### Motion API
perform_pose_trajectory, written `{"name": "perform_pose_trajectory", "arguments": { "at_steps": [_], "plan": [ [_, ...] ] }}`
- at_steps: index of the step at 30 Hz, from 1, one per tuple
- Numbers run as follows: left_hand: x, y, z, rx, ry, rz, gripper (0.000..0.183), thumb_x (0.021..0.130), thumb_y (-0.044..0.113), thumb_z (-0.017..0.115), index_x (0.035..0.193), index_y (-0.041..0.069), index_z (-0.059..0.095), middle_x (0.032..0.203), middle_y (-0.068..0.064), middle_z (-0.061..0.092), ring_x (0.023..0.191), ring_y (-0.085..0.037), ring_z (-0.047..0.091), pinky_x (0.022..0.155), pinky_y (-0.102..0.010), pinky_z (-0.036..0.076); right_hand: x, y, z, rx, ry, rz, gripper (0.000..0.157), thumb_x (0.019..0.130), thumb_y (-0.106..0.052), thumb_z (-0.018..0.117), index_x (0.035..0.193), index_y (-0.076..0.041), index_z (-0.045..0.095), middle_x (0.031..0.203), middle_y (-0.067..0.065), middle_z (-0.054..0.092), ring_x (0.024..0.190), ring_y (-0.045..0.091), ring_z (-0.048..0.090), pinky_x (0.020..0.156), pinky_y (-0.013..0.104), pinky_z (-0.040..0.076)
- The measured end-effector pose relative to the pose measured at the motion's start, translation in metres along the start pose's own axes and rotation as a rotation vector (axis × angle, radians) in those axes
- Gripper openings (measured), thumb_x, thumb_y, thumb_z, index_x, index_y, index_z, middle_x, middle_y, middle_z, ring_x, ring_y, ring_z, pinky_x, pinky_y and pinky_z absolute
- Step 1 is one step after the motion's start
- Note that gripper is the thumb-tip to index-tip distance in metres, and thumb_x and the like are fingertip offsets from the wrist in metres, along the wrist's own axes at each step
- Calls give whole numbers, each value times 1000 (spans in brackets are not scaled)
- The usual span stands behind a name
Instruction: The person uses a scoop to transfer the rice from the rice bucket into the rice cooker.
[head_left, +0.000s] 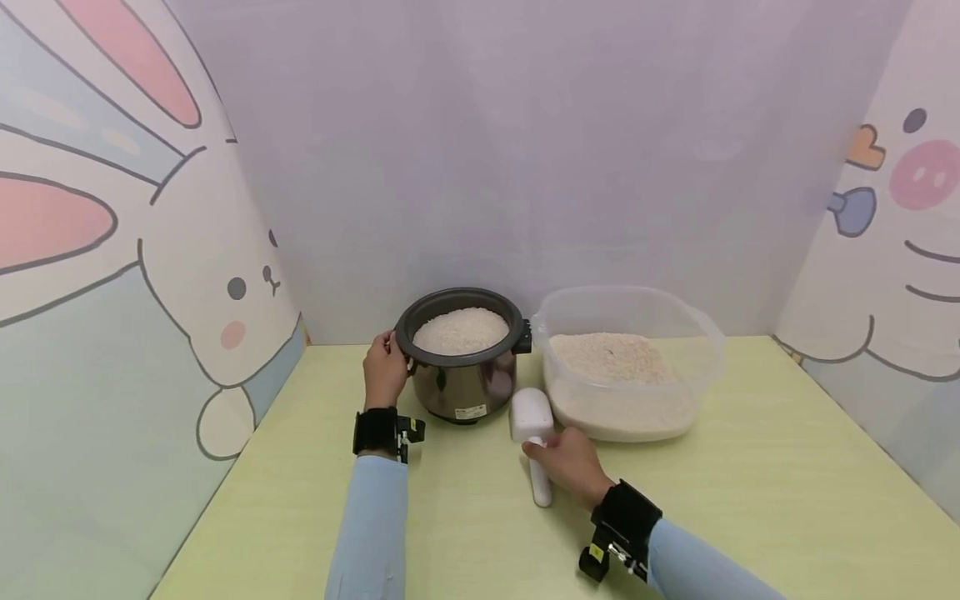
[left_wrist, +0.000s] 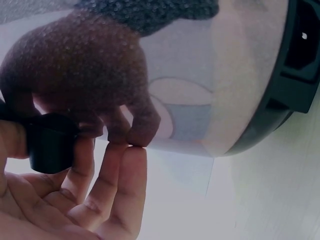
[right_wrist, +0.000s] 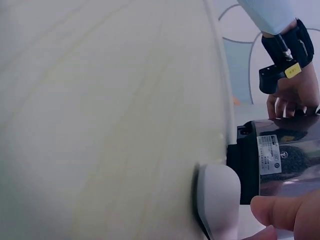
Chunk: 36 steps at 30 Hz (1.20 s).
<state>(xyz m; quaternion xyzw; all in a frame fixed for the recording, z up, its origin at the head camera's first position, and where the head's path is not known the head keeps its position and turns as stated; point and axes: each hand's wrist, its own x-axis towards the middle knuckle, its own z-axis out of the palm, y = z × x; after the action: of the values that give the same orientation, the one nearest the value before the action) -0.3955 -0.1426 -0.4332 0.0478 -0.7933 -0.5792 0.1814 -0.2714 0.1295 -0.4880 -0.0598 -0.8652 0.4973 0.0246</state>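
A dark rice cooker full of white rice stands on the table. My left hand grips the black side handle on its left, several fingertips touching the shiny wall. In front lies a white scoop, its bowl toward the back and its handle toward me. My right hand is at this handle just below the bowl, with thumb and forefinger about it. A clear plastic tub holding pale rice is right of the cooker.
The light green table runs back to a pale lilac wall. Cartoon-printed panels close off both sides. Cooker and tub stand close together near the back edge. A second handle juts from the cooker toward the tub.
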Motion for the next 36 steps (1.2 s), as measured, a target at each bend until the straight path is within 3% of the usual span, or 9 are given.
{"name": "perform_pose_trajectory", "arguments": {
  "at_steps": [4, 6, 11, 13, 20, 25, 30, 36],
  "plan": [
    [1, -1, -2, 9, -19, 16, 48, 113, 33, 36, 142, -1, 54, 114, -23, 64, 98, -33, 65, 74, -38, 57, 1, 1, -7, -15, -32, -27, 39, 92, -26, 75, 63, -11, 53, 62, -3, 44, 58, 15, 43, 54, 28, 34],
    [1, -3, -1, 25, -51, 27, 48, 114, 35, 33, 132, -1, 58, 111, -22, 64, 96, -35, 66, 70, -34, 55, 0, 2, -14, -63, -34, -66, 34, 93, -27, 74, 68, -9, 59, 64, -1, 49, 58, 15, 46, 54, 29, 35],
    [1, -13, -10, 159, -126, 36, 56, 114, 40, 27, 116, -3, 62, 108, -25, 67, 94, -38, 67, 72, -38, 52, 2, 2, -23, -275, 12, -230, 26, 95, -28, 72, 78, -10, 65, 64, -2, 53, 56, 14, 47, 51, 30, 36],
    [2, -17, -19, 242, -152, 50, 60, 113, 42, 25, 120, -5, 63, 111, -26, 69, 97, -38, 67, 78, -45, 51, 3, -1, -21, -364, 52, -316, 24, 94, -26, 73, 81, -7, 68, 65, -1, 55, 56, 15, 49, 50, 31, 37],
    [-12, -21, -37, 505, -342, 105, 58, 113, 36, 31, 133, -10, 59, 126, -28, 65, 116, -45, 62, 96, -57, 48, 2, -1, -18, -598, 227, -609, 38, 94, -34, 76, 107, 2, 71, 95, 17, 67, 83, 36, 64, 67, 47, 53],
    [-31, -10, -34, 657, -371, 179, 55, 110, 36, 43, 135, -11, 58, 131, -30, 60, 119, -49, 59, 94, -66, 47, 9, 2, -17, -669, 304, -785, 58, 93, -46, 73, 125, 1, 66, 116, 18, 67, 99, 38, 63, 77, 52, 53],
    [-60, -3, -20, 725, -347, 314, 63, 105, 43, 55, 138, -11, 55, 136, -31, 55, 127, -50, 51, 98, -70, 41, 9, 4, -13, -730, 260, -771, 72, 94, -59, 65, 134, 1, 63, 130, 19, 64, 111, 40, 62, 84, 57, 51],
    [-92, -2, 3, 812, -463, 402, 90, 99, 63, 54, 155, -3, 36, 158, -31, 33, 148, -52, 22, 112, -75, 17, 4, 6, -5, -777, 133, -625, 81, 97, -68, 53, 149, -6, 53, 150, 23, 50, 129, 43, 53, 97, 64, 44]
  ]
}}
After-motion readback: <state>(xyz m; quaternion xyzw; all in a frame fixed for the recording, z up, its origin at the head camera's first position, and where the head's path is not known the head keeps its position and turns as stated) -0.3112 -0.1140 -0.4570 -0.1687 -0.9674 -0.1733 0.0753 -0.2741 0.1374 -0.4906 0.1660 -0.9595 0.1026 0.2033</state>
